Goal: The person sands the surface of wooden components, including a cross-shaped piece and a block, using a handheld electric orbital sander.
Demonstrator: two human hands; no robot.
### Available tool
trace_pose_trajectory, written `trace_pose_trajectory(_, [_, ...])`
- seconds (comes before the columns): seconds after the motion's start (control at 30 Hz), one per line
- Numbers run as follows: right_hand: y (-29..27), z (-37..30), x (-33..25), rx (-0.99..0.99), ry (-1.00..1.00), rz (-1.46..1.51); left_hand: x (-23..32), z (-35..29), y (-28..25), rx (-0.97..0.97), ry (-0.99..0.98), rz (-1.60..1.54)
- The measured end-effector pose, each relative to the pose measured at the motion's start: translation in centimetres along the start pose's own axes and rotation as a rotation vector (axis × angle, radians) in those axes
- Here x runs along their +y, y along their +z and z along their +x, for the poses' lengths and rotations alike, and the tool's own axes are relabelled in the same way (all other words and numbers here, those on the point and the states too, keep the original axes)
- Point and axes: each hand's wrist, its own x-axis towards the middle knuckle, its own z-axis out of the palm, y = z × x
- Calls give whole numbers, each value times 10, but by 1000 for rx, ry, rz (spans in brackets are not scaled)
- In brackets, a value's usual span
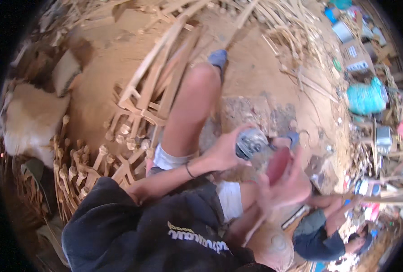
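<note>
My left hand [227, 151] is wrapped round a dark grey, round-ended object [250, 143] with a pale, worn-looking face; its exact kind I cannot make out. To the right and a little nearer, my right hand [286, 188] holds a flat reddish oval piece [278, 166], which looks like a disc seen at a slant. Blur softens the fingers of the right hand. A small gap separates the two held things, both above my bent legs. Below them on the ground lies a worn, patchy board [244, 109].
Long wooden strips [165, 77] lie beyond my left leg. Several carved wooden pieces [81, 170] stand bunched at the left. A turquoise bundle [365, 98] and a cardboard box [356, 56] sit at the right. Another person [317, 235] is low at right, near a round beige thing [274, 247].
</note>
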Motion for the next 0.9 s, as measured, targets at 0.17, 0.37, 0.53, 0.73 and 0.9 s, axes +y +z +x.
trace_pose_trajectory(0.17, [40, -14, 7, 41, -23, -118, -17, -7, 1, 9, 23, 145])
trace_pose_trajectory(0.37, [34, -23, 20, 82, 60, 53, -50, 4, 16, -51, 120, -30])
trace_pose_trajectory(0.53, [36, -28, 33, -22, 146, 171, -51, 2, 13, -37, 75, -137])
trace_pose_trajectory(0.73, [44, -40, 39, 136, 426, 466, -45, 0, 10, -120, 107, 48])
trace_pose_trajectory(0.9, [3, -49, 47, 71, 544, 406, -59, 2, 24, -262, 216, 195])
